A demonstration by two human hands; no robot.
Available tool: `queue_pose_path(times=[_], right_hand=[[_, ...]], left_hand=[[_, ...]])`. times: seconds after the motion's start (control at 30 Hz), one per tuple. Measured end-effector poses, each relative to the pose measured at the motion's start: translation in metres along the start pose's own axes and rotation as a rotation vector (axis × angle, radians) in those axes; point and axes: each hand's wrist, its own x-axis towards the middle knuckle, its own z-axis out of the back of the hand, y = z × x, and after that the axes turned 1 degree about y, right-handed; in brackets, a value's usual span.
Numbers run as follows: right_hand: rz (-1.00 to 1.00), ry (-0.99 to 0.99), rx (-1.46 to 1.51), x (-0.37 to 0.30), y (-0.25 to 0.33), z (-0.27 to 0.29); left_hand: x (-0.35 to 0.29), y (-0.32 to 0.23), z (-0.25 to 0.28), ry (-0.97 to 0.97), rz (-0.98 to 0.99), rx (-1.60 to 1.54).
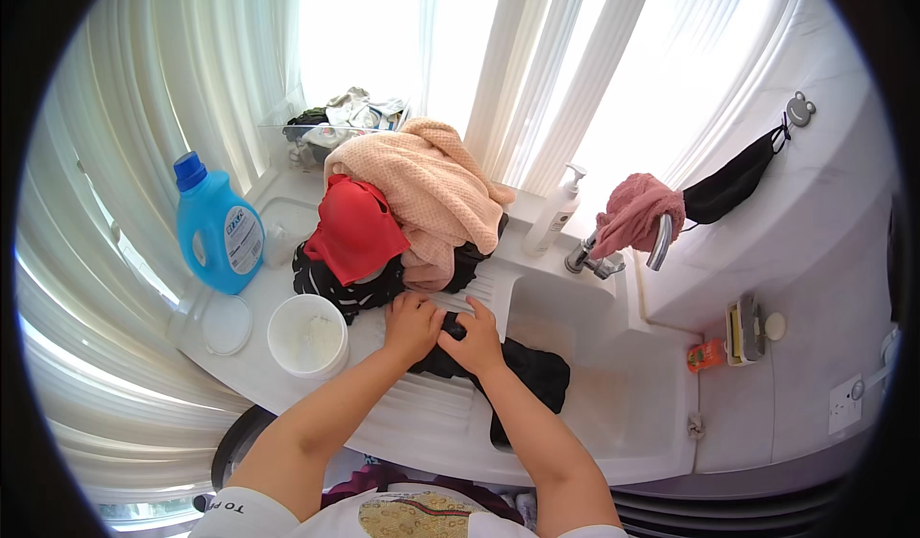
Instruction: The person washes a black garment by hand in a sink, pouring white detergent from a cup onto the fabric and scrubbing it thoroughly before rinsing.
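A black cloth garment lies bunched over the ribbed washboard part of the white sink and droops into its basin. My left hand is closed at its upper left end, fingers bent over the fabric. Close by on the right, my right hand grips the same garment, with its thumb raised; a dark fold shows between the two hands. Just beyond my fingers rises a laundry pile: a peach waffle-textured towel, a red cloth item and a black-and-white patterned cloth.
Left stand a blue detergent bottle, a round white lid and a white tub holding white powder. A clear bin of clothes sits behind. Right are a pump bottle, a tap draped with a pink cloth, and the sink basin.
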Motion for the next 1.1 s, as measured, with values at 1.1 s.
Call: queue_pose_path(times=[1.1], right_hand=[[0.338, 0.234, 0.054, -0.081, 0.023, 0.052]], left_hand=[[-0.066, -0.029, 0.044, 0.306, -0.201, 0.016]])
